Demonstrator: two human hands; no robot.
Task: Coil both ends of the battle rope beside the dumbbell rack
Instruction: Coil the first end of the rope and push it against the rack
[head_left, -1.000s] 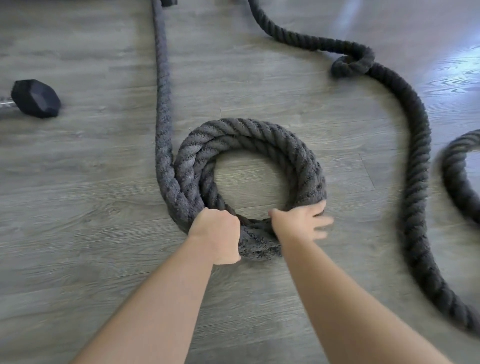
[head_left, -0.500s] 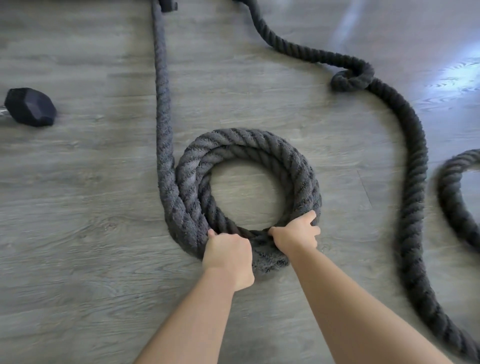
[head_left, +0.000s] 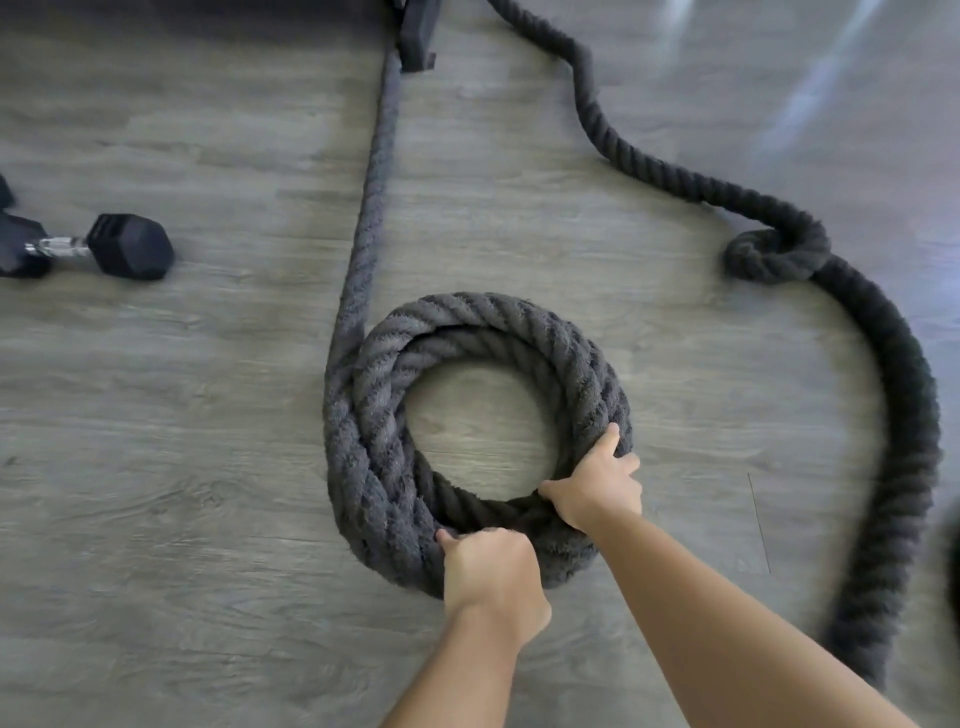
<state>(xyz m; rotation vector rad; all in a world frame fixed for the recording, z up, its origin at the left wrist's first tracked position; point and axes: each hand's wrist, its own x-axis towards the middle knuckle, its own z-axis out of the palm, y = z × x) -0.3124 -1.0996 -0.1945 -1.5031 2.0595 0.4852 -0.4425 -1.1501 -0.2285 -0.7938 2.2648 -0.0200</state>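
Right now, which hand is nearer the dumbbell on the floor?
Left. The left hand grips the near side of the rope coil, right of the dumbbell. The right hand grips the coil's near-right side, farther off.

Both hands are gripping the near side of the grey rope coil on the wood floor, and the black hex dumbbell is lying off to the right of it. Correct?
Not quite. The head view shows the black hex dumbbell lying to the left of the grey rope coil, not the right. The rest holds: the left hand and right hand both grip the coil's near side on the wood floor.
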